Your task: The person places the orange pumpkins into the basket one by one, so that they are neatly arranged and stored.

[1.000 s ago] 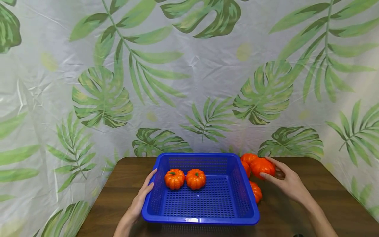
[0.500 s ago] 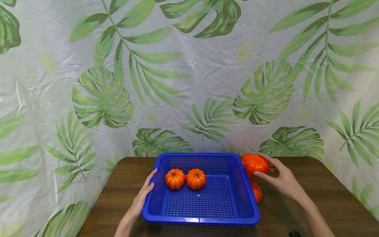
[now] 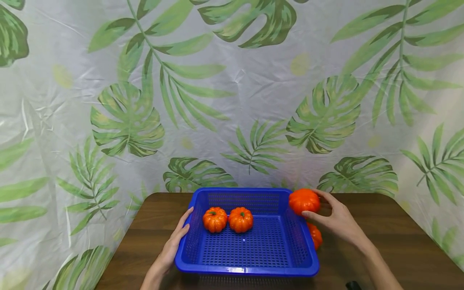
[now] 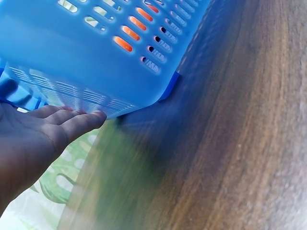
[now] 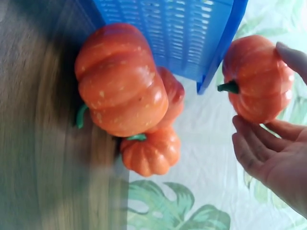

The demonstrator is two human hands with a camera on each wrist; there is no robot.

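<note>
A blue plastic basket with slotted walls stands on the table, holding two small orange pumpkins, one to the left and one beside it. The left hand rests with extended fingers against its left side; the left wrist view shows the fingers along the outer wall. Between thumb and fingers, the right hand holds a red-orange pumpkin with a green stem, raised at the basket's back right rim. The held pumpkin appears apart from the others in the right wrist view.
Outside the basket's right wall several more pumpkins sit close together: a large one, a partly hidden one and a small ribbed one. A dark object shows at the bottom edge. Behind the wooden table hangs a leaf-patterned cloth.
The right hand has carried the held pumpkin leftward, from right of the basket to its right rim. The left hand and the basket have stayed put.
</note>
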